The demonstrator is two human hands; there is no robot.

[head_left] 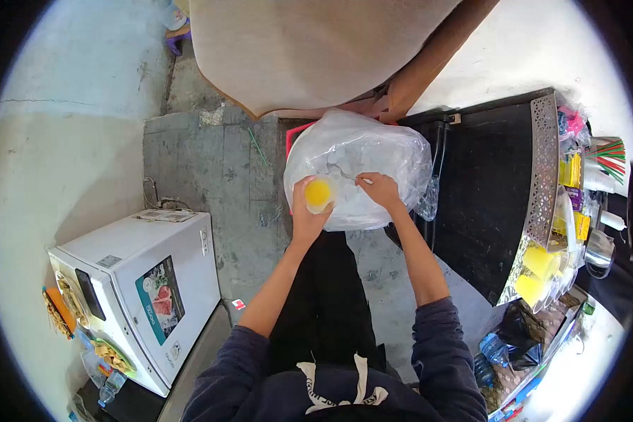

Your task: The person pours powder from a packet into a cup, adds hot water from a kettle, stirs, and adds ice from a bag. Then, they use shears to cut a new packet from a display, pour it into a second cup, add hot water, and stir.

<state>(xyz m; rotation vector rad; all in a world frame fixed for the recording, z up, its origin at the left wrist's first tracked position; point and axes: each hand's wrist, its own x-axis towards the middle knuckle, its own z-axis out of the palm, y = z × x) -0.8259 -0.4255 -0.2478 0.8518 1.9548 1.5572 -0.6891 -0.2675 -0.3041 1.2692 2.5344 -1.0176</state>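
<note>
My left hand [307,216] is wrapped round a see-through cup [318,193] with something yellow in it. The cup is held over a large see-through plastic bag [401,144] that lines or covers a tub, its red rim [290,138] showing at the left. My right hand [378,188] pinches the handle of a metal spoon [342,171]. The spoon's head points left into the bag's opening, just above the cup, apart from it. Whitish material lies in the bag; its kind is hard to make out.
A white chest freezer [137,274] stands at the left, with plates of food on it. To the right, a black stall counter [482,190] has a perforated metal edge, yellow cups [539,262] and straws [612,158]. A brown-edged sheet [316,49] hangs ahead.
</note>
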